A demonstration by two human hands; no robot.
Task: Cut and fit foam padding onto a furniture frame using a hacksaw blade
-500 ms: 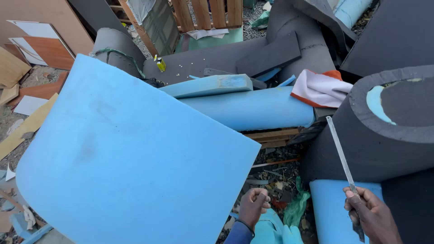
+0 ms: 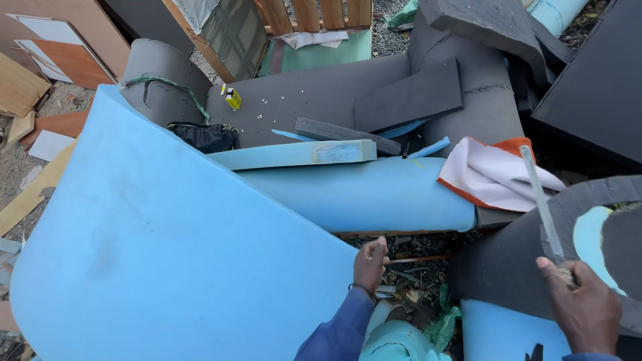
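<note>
While outdoors, foam sheet (image 2: 154, 254) (blue)

The right hand (image 2: 585, 311) hides the handle of the long blade (image 2: 540, 200); the big blue foam sheet (image 2: 154, 247) is cut by the bottom edge

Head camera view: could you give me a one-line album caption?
Left hand grips the edge of a large blue foam sheet while the right hand holds a long blade.

Outdoor foam workshop yard: stacked foam sheets (image 2: 167, 254), wooden pallet (image 2: 314, 13).
</note>
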